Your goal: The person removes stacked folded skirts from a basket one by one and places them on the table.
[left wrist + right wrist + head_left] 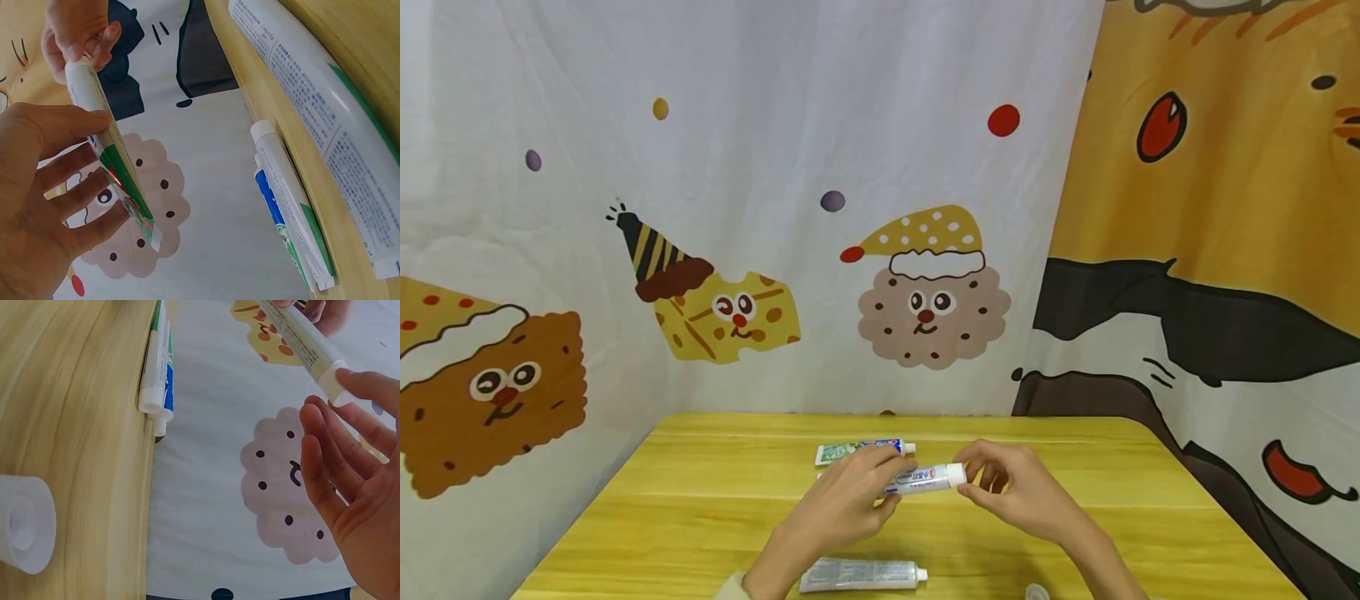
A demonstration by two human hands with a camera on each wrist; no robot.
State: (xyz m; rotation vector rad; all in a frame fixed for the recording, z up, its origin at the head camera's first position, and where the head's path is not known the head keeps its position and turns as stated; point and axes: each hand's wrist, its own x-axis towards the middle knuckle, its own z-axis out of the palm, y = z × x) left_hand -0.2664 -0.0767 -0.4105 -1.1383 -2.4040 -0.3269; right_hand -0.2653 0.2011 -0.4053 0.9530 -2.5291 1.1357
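Note:
A white toothpaste tube [922,477] with a green end is held above the table in my left hand [853,493], between thumb and fingers around its middle. At the tube's capped end, my right hand [1018,492] pinches the white cap [334,387] with thumb and index finger; the other fingers are loosely bent. Below the hands lies another toothpaste tube [861,575], its bare nozzle pointing right. Near the table's front edge rests a loose white cap [1036,592].
Toward the back of the wooden table [700,467] lies a green and blue toothpaste tube [829,452]. Beside it is a white capped tube [290,197], mostly hidden by my left hand in the head view. A printed curtain [820,317] hangs behind the table.

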